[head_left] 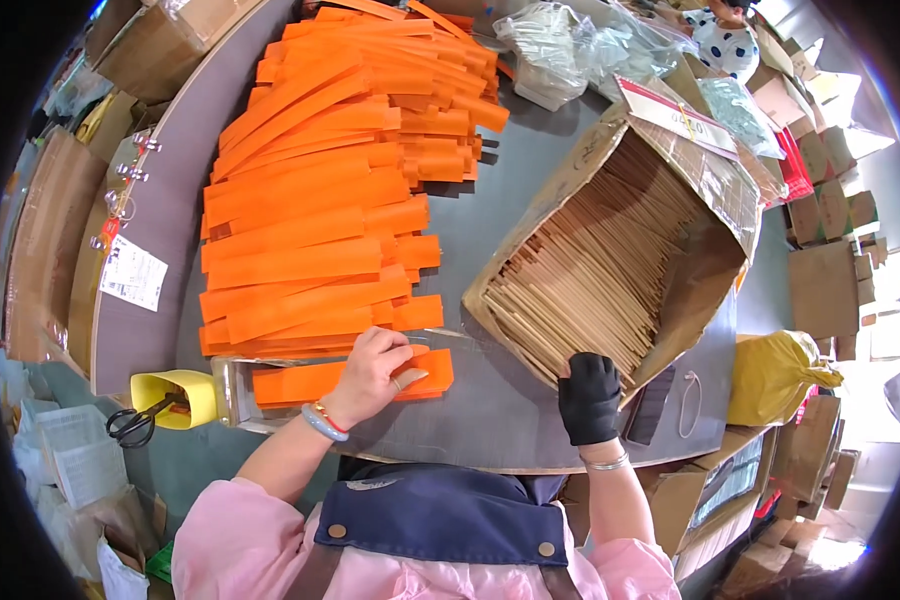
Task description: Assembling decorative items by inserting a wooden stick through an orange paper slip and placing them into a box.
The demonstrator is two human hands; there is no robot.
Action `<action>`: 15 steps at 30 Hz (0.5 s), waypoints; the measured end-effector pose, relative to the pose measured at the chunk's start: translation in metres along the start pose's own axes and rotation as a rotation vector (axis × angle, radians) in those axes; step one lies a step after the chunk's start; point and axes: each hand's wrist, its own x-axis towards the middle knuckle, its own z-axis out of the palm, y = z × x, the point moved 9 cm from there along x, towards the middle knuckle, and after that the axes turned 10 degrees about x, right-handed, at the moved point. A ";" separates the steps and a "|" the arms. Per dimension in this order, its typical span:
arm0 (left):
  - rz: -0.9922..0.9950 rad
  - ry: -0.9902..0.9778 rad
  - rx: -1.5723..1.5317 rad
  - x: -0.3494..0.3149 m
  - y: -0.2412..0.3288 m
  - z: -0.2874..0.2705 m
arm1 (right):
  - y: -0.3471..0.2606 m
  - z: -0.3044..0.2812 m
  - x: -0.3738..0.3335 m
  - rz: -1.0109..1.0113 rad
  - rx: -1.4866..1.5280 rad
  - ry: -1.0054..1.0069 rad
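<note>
My left hand [378,368], with a bracelet at the wrist, rests on a short stack of orange strips [300,384] near the table's front edge. Its fingers are bent and pinch at the strips' right part. A black glove covers my right hand [588,400], which is closed at the near rim of an open cardboard box [700,310]. Thin wooden sticks [580,285] lie packed side by side in that tilted box. Whatever the right fingers hold is hidden. Beyond my left hand spreads a large heap of overlapping orange strips [300,225].
Scissors [132,425] stick out of a yellow holder [192,398] at the table's left corner. A dark phone-like slab [650,405] lies right of the box. Clear plastic bags [550,45] sit at the back. A yellow bag [778,380] stands at the right.
</note>
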 end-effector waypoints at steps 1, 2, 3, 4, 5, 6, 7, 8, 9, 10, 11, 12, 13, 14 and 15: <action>0.004 0.062 -0.029 0.000 0.000 -0.002 | 0.001 0.002 0.001 0.022 -0.040 0.007; 0.008 0.125 -0.056 0.000 0.002 -0.007 | 0.002 0.004 0.002 0.044 -0.079 0.015; 0.001 0.126 -0.045 0.001 0.002 -0.010 | 0.001 0.004 0.004 0.036 -0.069 0.015; -0.001 0.123 -0.055 0.003 0.003 -0.011 | 0.000 0.003 0.005 0.065 -0.104 -0.043; -0.002 0.120 -0.065 0.003 0.003 -0.013 | 0.000 0.006 0.006 0.094 -0.141 -0.101; -0.009 0.120 -0.059 0.003 0.001 -0.015 | -0.001 0.010 0.008 0.073 -0.178 -0.114; -0.016 0.090 -0.090 0.005 0.001 -0.013 | 0.002 0.011 0.007 0.072 -0.179 -0.113; -0.022 0.060 -0.120 0.006 0.001 -0.012 | 0.005 0.013 0.007 0.060 -0.175 -0.120; -0.021 0.062 -0.120 0.004 0.000 -0.009 | 0.007 0.014 0.007 0.048 -0.171 -0.126; -0.029 0.054 -0.086 0.002 -0.002 -0.004 | 0.006 0.014 0.007 0.047 -0.171 -0.126; -0.037 0.046 -0.053 0.001 -0.004 -0.001 | 0.004 0.016 0.007 0.038 -0.202 -0.140; -0.037 0.047 -0.052 0.000 -0.004 0.001 | 0.003 0.017 0.008 0.030 -0.232 -0.154; -0.034 0.122 -0.026 0.003 0.000 -0.007 | 0.002 0.016 0.009 0.031 -0.234 -0.154; -0.031 0.196 0.001 0.005 0.003 -0.015 | 0.002 0.013 0.010 0.039 -0.248 -0.149; -0.029 0.196 -0.001 0.007 0.006 -0.018 | 0.002 0.010 0.011 0.046 -0.261 -0.144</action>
